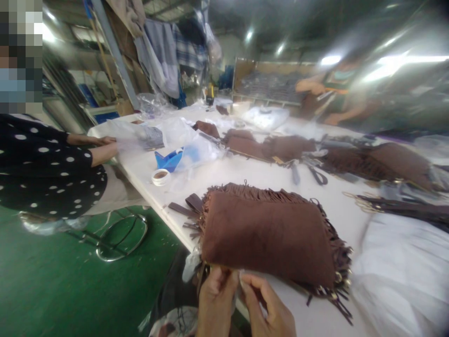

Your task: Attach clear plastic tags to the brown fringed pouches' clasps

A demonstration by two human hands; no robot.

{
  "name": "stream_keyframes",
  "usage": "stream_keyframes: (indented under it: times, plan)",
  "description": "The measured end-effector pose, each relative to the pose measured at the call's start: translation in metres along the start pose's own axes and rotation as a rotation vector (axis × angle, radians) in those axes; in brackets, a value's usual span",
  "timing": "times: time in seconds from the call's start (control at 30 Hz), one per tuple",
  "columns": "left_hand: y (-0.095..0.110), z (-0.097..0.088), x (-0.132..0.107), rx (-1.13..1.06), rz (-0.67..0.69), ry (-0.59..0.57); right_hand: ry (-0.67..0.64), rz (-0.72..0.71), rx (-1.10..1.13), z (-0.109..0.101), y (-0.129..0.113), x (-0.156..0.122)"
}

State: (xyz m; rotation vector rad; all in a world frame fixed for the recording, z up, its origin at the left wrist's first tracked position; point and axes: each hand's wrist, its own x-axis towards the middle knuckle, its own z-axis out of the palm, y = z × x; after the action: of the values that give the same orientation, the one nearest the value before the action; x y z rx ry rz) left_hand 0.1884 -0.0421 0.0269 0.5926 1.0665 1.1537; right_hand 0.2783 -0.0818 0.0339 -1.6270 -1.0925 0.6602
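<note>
A brown suede-like bag (266, 234) with fringe along its far edge and sides lies flat on the white table (175, 206), right in front of me. At its near edge my left hand (216, 299) is closed, thumb and fingers pinched together. Beside it my right hand (268, 306) pinches too, its fingertips almost meeting the left ones. Something small and pale shows between the fingertips, too small to name. Brown straps (191, 204) stick out at the bag's left end, and a whitish plastic piece (191, 264) hangs at its near left corner.
Left, a person in a dotted sleeve (42, 150) handles plastic-wrapped material. A blue tape dispenser (169, 160) and a tape roll (161, 177) lie near the table's left edge. More brown bags (291, 147) line the far side; white sheets (403, 267) lie right. Another person works across.
</note>
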Motion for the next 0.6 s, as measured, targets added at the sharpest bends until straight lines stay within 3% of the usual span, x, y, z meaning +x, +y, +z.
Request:
stream_keyframes:
  times: [0.17,0.27,0.4,0.5,0.6]
  plan:
    - [0.008,-0.012,-0.008,0.320,0.088,-0.032,-0.080,0.249,0.208,0.003,-0.003,0.006]
    - [0.014,-0.016,-0.013,0.397,0.142,-0.086,-0.056,0.389,0.441,0.009,-0.001,0.008]
    - [0.016,-0.022,-0.013,0.485,0.159,-0.159,-0.138,0.524,0.697,0.010,0.004,0.013]
    - [0.013,-0.026,-0.011,0.553,0.172,-0.160,-0.212,0.595,0.735,0.004,0.003,0.016]
    - [0.008,-0.027,-0.008,0.527,0.195,-0.154,-0.190,0.632,0.711,0.001,-0.002,0.018]
